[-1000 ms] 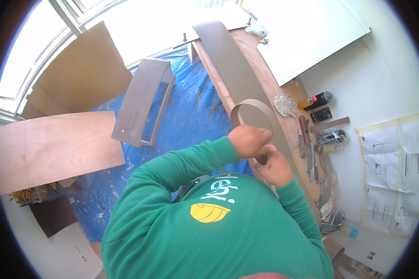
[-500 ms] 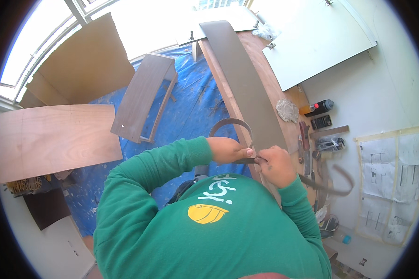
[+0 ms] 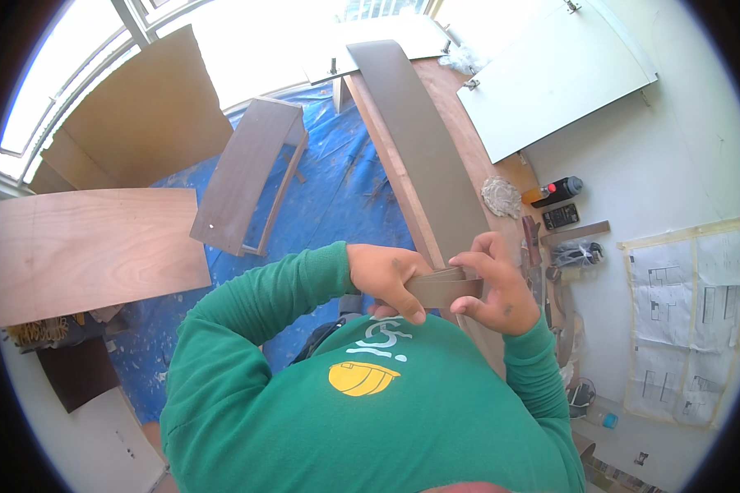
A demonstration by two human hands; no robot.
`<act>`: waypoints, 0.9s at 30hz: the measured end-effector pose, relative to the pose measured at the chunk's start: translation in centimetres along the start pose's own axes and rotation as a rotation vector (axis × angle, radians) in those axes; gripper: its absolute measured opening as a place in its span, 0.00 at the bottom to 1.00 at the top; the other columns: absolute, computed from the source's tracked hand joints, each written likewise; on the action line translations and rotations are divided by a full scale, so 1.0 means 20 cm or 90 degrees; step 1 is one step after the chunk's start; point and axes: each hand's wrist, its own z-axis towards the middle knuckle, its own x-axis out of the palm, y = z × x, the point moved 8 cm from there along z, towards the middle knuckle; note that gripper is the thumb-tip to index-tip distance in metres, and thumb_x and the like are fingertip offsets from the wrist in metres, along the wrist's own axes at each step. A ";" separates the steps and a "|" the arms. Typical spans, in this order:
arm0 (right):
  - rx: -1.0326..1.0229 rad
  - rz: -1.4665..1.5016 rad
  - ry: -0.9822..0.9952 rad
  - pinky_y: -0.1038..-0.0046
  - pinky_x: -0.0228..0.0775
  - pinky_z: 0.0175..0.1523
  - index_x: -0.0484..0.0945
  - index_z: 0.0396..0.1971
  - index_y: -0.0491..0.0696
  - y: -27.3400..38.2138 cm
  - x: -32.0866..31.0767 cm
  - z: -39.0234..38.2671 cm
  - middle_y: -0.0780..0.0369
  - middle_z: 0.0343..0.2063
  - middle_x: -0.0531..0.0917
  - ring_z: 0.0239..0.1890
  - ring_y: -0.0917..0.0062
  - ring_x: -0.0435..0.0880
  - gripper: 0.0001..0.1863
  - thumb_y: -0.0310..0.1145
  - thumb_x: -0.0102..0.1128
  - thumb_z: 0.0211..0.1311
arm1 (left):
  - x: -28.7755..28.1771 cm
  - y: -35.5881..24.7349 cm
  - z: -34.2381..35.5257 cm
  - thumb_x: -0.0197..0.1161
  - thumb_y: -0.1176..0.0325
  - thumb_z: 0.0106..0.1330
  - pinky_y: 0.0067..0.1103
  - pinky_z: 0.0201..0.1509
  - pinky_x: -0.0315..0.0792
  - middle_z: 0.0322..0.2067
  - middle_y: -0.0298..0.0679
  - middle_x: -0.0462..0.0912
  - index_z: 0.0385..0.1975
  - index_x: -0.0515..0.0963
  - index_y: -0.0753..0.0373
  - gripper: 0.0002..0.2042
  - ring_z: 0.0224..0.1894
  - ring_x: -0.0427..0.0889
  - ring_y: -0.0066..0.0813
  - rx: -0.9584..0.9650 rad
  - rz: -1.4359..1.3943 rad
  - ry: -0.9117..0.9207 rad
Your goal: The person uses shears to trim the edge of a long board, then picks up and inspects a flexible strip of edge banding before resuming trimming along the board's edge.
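Both my hands hold a folded strip of grey-brown edge banding (image 3: 446,289) close to my chest. My left hand (image 3: 389,279) grips the strip's left end, fingers curled over it. My right hand (image 3: 495,283) pinches its right end, thumb on top. The strip lies flattened in layers between the two hands. Just beyond them a long wooden board (image 3: 460,156) runs away from me, with a wide grey laminate sheet (image 3: 415,140) lying along its top. My green sleeves come up from the lower edge.
A blue tarp (image 3: 337,189) covers the floor. On it stands a dark wooden box frame (image 3: 247,185). Plywood sheets (image 3: 82,246) lie at the left. A white cabinet door (image 3: 551,74) leans far right. Bottles, tools (image 3: 563,215) and paper drawings (image 3: 686,320) sit at the right.
The strip was a big open loop a second ago, trailing to the right. Now it is folded flat and short between my hands, which have moved closer to my chest.
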 end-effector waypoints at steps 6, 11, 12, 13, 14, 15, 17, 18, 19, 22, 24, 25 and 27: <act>0.037 0.160 -0.058 0.71 0.73 0.46 0.79 0.46 0.42 0.00 0.03 -0.01 0.60 0.38 0.81 0.42 0.74 0.79 0.33 0.57 0.75 0.56 | 0.00 -0.02 0.00 0.70 0.68 0.61 0.21 0.23 0.74 0.21 0.37 0.81 0.38 0.79 0.69 0.12 0.20 0.80 0.22 0.117 -0.093 0.053; 0.131 0.063 -0.124 0.73 0.73 0.39 0.79 0.42 0.43 -0.03 -0.03 -0.02 0.61 0.30 0.82 0.33 0.76 0.80 0.28 0.52 0.76 0.59 | -0.14 -0.14 -0.05 0.71 0.60 0.64 0.24 0.44 0.78 0.41 0.45 0.84 0.51 0.76 0.69 0.22 0.41 0.84 0.29 0.227 0.056 -0.226; 0.116 0.047 -0.128 0.74 0.73 0.38 0.79 0.41 0.43 -0.02 -0.05 0.00 0.61 0.29 0.82 0.31 0.76 0.80 0.26 0.51 0.76 0.59 | -0.15 -0.16 -0.06 0.71 0.57 0.65 0.25 0.44 0.78 0.41 0.45 0.84 0.51 0.76 0.69 0.23 0.41 0.84 0.30 0.245 0.107 -0.266; 0.100 0.031 -0.133 0.74 0.74 0.36 0.79 0.40 0.43 -0.01 -0.06 0.02 0.60 0.28 0.82 0.30 0.77 0.81 0.25 0.49 0.77 0.59 | -0.14 -0.18 -0.06 0.71 0.54 0.66 0.26 0.45 0.78 0.40 0.46 0.84 0.51 0.76 0.69 0.25 0.42 0.84 0.31 0.263 0.157 -0.306; 0.104 0.036 -0.127 0.74 0.74 0.37 0.79 0.41 0.43 -0.01 -0.07 0.04 0.61 0.28 0.82 0.31 0.77 0.81 0.25 0.48 0.77 0.60 | -0.12 -0.19 -0.05 0.71 0.51 0.67 0.27 0.45 0.78 0.40 0.46 0.84 0.51 0.77 0.69 0.26 0.42 0.84 0.33 0.281 0.208 -0.346; 0.107 0.042 -0.120 0.75 0.74 0.38 0.79 0.42 0.43 -0.01 -0.08 0.05 0.61 0.29 0.82 0.32 0.77 0.80 0.24 0.48 0.76 0.60 | -0.12 -0.18 -0.05 0.69 0.44 0.67 0.28 0.44 0.78 0.38 0.46 0.84 0.51 0.77 0.69 0.30 0.41 0.84 0.34 0.303 0.216 -0.402; 0.090 0.072 -0.132 0.76 0.73 0.40 0.79 0.44 0.43 -0.02 -0.11 0.06 0.63 0.32 0.82 0.34 0.78 0.80 0.25 0.47 0.76 0.61 | -0.12 -0.19 -0.04 0.69 0.44 0.67 0.29 0.43 0.77 0.37 0.44 0.84 0.51 0.77 0.69 0.30 0.41 0.84 0.34 0.289 0.233 -0.425; 0.070 0.098 -0.150 0.77 0.73 0.42 0.79 0.46 0.43 -0.02 -0.13 0.06 0.64 0.33 0.82 0.35 0.79 0.80 0.25 0.47 0.76 0.61 | -0.12 -0.20 -0.04 0.69 0.43 0.67 0.29 0.43 0.77 0.37 0.44 0.84 0.51 0.77 0.69 0.30 0.41 0.84 0.34 0.284 0.241 -0.435; 0.049 0.123 -0.168 0.78 0.73 0.43 0.79 0.47 0.43 -0.02 -0.14 0.05 0.65 0.35 0.82 0.37 0.79 0.80 0.26 0.47 0.75 0.62 | -0.13 -0.21 -0.05 0.69 0.44 0.68 0.28 0.40 0.77 0.34 0.42 0.83 0.49 0.77 0.68 0.29 0.37 0.84 0.32 0.285 0.196 -0.438; 0.103 0.217 -0.176 0.80 0.71 0.44 0.77 0.52 0.42 -0.10 -0.14 0.01 0.68 0.38 0.80 0.38 0.83 0.78 0.27 0.49 0.71 0.67 | -0.16 -0.20 -0.08 0.69 0.46 0.69 0.23 0.31 0.75 0.26 0.38 0.81 0.45 0.76 0.68 0.26 0.28 0.82 0.26 0.285 0.056 -0.452; 0.116 0.263 -0.201 0.81 0.70 0.42 0.76 0.54 0.42 -0.12 -0.12 0.00 0.68 0.37 0.78 0.35 0.84 0.77 0.26 0.49 0.66 0.71 | -0.21 -0.16 -0.08 0.68 0.47 0.69 0.20 0.25 0.71 0.22 0.35 0.79 0.41 0.76 0.67 0.24 0.21 0.79 0.20 0.282 -0.045 -0.458; 0.123 0.286 -0.215 0.81 0.70 0.41 0.76 0.55 0.42 -0.14 -0.11 0.00 0.69 0.36 0.77 0.34 0.85 0.76 0.26 0.50 0.63 0.73 | -0.21 -0.17 -0.06 0.66 0.50 0.72 0.16 0.19 0.65 0.17 0.32 0.76 0.39 0.75 0.65 0.21 0.15 0.73 0.15 0.343 -0.098 -0.481; 0.116 0.340 -0.279 0.81 0.70 0.40 0.74 0.57 0.41 -0.14 -0.08 0.00 0.69 0.33 0.76 0.33 0.85 0.76 0.26 0.49 0.60 0.75 | -0.22 -0.14 -0.04 0.65 0.52 0.73 0.17 0.19 0.64 0.17 0.32 0.76 0.39 0.75 0.66 0.19 0.15 0.73 0.16 0.407 -0.171 -0.512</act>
